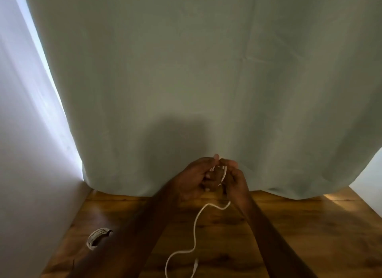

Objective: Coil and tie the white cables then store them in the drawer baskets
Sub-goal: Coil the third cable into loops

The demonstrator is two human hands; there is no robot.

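Head view: both hands raised together above the far part of a wooden table [289, 226], close in front of a pale green curtain [186, 70]. Left hand [194, 178] with fingers curled, thumb up, pinching a few turns of a white cable [195, 232] near the fingertips. Right hand [233, 180] also curled round the same cable, touching the left hand at the fingers. Small loops of the cable seen between the two hands; exact number not possible to tell. Rest of the cable hanging down from the right hand, falling in loose waves onto the table between the forearms, with a plug end near the bottom edge. Second white cable, a coiled bundle [97, 237] already tied, lying on the table to the left, well apart from the hands, near a white wall [24, 153].
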